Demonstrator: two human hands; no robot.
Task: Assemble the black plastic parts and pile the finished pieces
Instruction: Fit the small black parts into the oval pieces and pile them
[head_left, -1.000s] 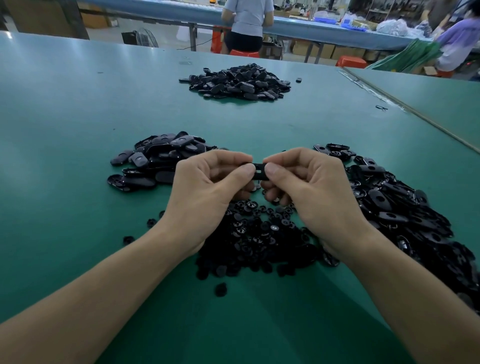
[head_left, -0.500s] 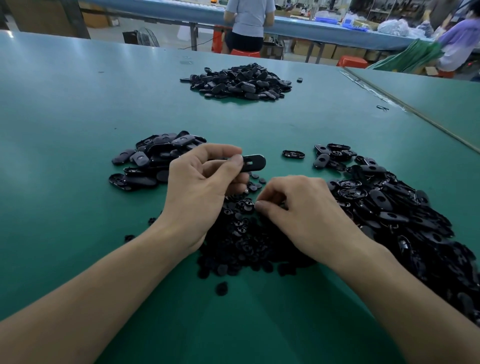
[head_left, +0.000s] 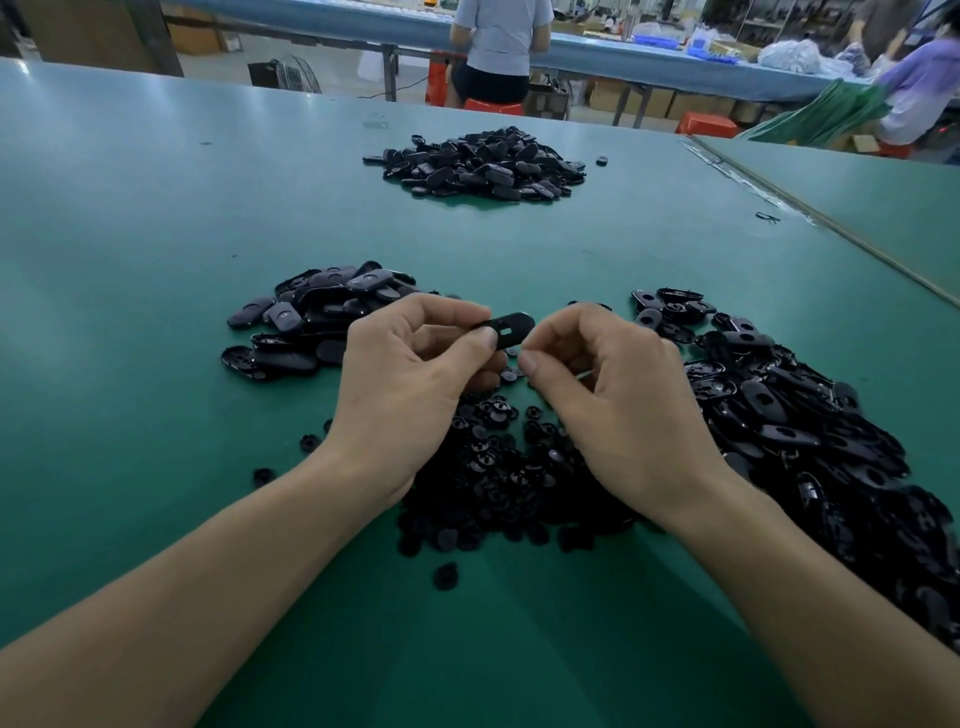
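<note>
My left hand (head_left: 410, 384) pinches a black oval plate with a slot (head_left: 511, 327) between thumb and fingers, held above the green table (head_left: 156, 234). My right hand (head_left: 618, 405) is right beside the plate's right end, thumb and forefinger pinched together on a small black piece that they almost hide. Under both hands lies a heap of small round black pieces (head_left: 498, 467). A large heap of loose oval plates (head_left: 789, 415) spreads to the right. A smaller pile of oval pieces (head_left: 311, 322) lies to the left of my left hand.
Another pile of black pieces (head_left: 483, 166) sits far back on the table. A seam (head_left: 810, 218) joins a second table at the right. A few stray round pieces (head_left: 447, 574) lie near me. People work at a blue bench (head_left: 623, 57) behind.
My right hand has risen from the heap of small round pieces and come up to the right end of the plate. My left hand kept hold of the plate.
</note>
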